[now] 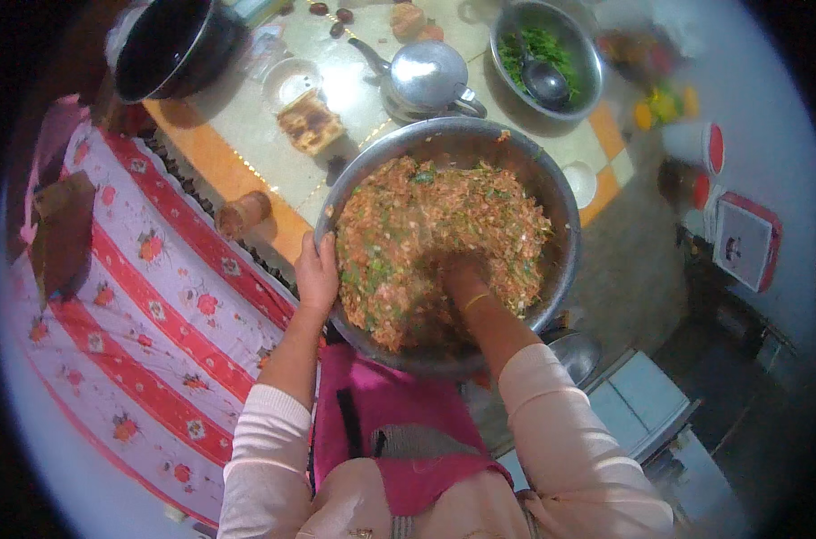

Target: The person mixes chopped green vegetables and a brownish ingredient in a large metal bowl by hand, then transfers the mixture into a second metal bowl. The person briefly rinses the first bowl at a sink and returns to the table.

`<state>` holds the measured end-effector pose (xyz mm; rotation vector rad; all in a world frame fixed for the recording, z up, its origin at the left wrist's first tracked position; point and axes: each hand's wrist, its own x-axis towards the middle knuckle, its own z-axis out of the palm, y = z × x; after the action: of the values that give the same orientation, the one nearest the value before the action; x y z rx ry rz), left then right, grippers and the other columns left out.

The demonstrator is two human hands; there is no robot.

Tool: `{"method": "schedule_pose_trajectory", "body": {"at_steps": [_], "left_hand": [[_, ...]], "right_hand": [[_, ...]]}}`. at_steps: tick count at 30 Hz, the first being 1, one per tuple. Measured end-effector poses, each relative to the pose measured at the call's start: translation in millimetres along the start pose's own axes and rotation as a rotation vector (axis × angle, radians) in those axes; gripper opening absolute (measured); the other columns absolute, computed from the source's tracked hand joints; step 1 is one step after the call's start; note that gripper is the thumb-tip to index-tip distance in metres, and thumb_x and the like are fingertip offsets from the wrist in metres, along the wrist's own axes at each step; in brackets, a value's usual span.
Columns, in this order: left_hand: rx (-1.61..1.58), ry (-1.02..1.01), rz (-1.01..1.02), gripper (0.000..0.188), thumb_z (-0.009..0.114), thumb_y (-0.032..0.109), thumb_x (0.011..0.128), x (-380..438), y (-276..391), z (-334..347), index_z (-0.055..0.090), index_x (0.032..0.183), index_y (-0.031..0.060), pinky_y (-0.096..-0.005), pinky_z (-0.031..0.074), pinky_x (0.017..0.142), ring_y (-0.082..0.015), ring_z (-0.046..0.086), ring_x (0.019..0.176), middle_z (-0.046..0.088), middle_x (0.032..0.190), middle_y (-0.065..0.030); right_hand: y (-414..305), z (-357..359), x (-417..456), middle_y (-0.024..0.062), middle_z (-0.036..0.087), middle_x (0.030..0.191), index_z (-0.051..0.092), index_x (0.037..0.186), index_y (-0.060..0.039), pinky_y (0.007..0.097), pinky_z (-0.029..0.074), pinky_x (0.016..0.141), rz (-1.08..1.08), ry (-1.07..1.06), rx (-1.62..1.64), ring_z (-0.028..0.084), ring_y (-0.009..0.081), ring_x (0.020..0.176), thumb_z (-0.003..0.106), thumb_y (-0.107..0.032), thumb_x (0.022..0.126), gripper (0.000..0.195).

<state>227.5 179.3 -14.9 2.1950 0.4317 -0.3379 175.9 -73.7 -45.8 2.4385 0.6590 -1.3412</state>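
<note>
Before me stands a large metal basin (561, 176) holding a pinkish mixture (394, 222) that looks like minced meat with bits of chopped greens. My left hand (318, 271) grips the basin's left rim, thumb over the edge. Pushed into the mixture near the middle of the basin is my right hand (465, 276). Its fingers are buried, so what they hold is hidden. A thin band circles the right wrist.
Behind the basin is a metal teapot (426, 71). A metal bowl (586, 94) with chopped greens and a ladle (546, 81) stands back right. A dark pot (172, 54) is back left, a browned bread piece (310, 122) nearer. Left lies a floral-covered bed (172, 290).
</note>
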Motion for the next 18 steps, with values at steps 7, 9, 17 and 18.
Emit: {"method": "schedule_pose_trajectory", "body": {"at_steps": [7,9,17,18], "left_hand": [[-0.068,0.164,0.130,0.038,0.039,0.037,0.096,-23,-35,0,0.051,0.104,0.0014,-0.0469,0.042,0.079,-0.0459,0.054,0.091,0.057,0.093,-0.0285],[-0.141,0.138,-0.079,0.042,0.035,0.037,0.097,-48,-23,0,0.054,0.106,0.0016,-0.0463,0.041,0.083,-0.0463,0.052,0.098,0.057,0.100,-0.0289],[-0.216,0.105,-0.267,0.041,0.041,0.038,0.095,-61,-20,2,0.059,0.102,0.0021,-0.0466,0.043,0.078,-0.0440,0.056,0.090,0.060,0.092,-0.0263],[-0.221,0.102,-0.291,0.039,0.044,0.037,0.094,-60,-20,1,0.060,0.102,0.0025,-0.0462,0.044,0.078,-0.0436,0.057,0.089,0.061,0.091,-0.0260]], "right_hand": [[13,-70,-99,0.0159,0.063,0.093,0.063,0.090,-0.0094,0.0432,0.051,0.071,-0.117,0.307,0.320,0.063,0.0335,0.084,0.055,-0.010,0.078,0.014],[4,-107,-120,0.0167,0.062,0.096,0.063,0.094,-0.0095,0.0430,0.051,0.073,-0.166,0.418,0.344,0.062,0.0342,0.086,0.055,-0.010,0.078,0.017],[-80,-138,-53,0.0193,0.060,0.110,0.057,0.116,-0.0002,0.0513,0.027,0.104,-0.470,0.647,0.032,0.045,0.0354,0.121,0.058,-0.021,0.077,0.044],[-90,-142,-40,0.0190,0.059,0.113,0.057,0.115,0.0013,0.0518,0.024,0.106,-0.464,0.500,-0.047,0.043,0.0350,0.123,0.060,-0.023,0.076,0.046]]}}
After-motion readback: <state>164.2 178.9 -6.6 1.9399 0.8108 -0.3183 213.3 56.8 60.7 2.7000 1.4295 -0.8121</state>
